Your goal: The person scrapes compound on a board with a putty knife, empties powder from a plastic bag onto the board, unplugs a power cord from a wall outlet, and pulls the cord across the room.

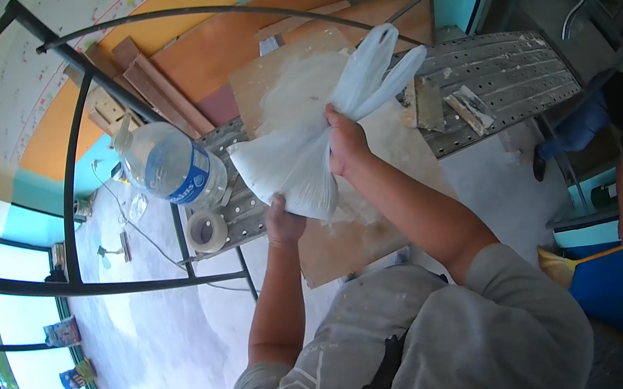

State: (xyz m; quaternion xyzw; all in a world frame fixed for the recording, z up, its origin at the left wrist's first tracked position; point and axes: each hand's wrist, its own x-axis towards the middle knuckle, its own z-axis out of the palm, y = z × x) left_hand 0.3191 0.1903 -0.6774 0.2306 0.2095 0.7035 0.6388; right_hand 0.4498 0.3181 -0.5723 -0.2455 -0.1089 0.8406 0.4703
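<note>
A white plastic carrier bag (pixel 284 164), bulging at its lower end, is held up in front of me. My right hand (pixel 348 142) is closed around its gathered neck, and the two handle loops stick out above the fist. At the bag's lower corner my left hand (pixel 284 221) grips the full part, thumb on top. What fills the bag is hidden. Beneath it lies a wooden board (pixel 329 253) smeared with white powder or plaster. Two flat scraper-like tools, one a caked blade (pixel 423 105) and the other a whitened piece (pixel 469 110), lie right of the board.
The board rests on a perforated metal scaffold plank (pixel 507 66). A large clear water bottle (pixel 170 166) and a tape roll (pixel 207 231) stand at its left end. Dark scaffold bars (pixel 76 175) frame the left and top. Another person (pixel 617 117) bends over at the far right.
</note>
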